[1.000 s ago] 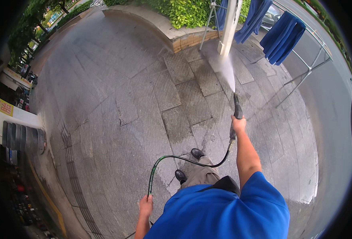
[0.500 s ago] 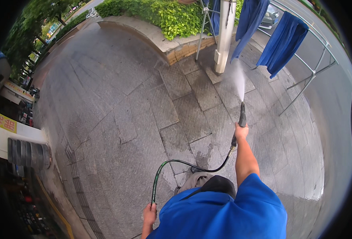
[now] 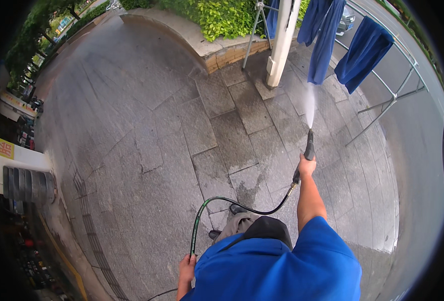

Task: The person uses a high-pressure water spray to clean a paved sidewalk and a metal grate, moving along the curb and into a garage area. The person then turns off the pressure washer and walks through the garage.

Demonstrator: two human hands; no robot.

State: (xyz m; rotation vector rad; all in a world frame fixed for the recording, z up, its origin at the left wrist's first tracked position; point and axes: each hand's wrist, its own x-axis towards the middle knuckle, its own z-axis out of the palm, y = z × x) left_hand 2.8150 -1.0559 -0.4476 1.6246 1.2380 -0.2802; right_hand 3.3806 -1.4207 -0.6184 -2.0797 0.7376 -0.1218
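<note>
Right of centre, a black spray gun (image 3: 309, 146) jutted above the right fingers (image 3: 305, 163) gripping it; left fingers (image 3: 187, 261) clasped green-black hose (image 3: 199, 214).

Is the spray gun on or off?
The spray gun is on: white spray shoots from its tip as the right hand grips it.
</note>
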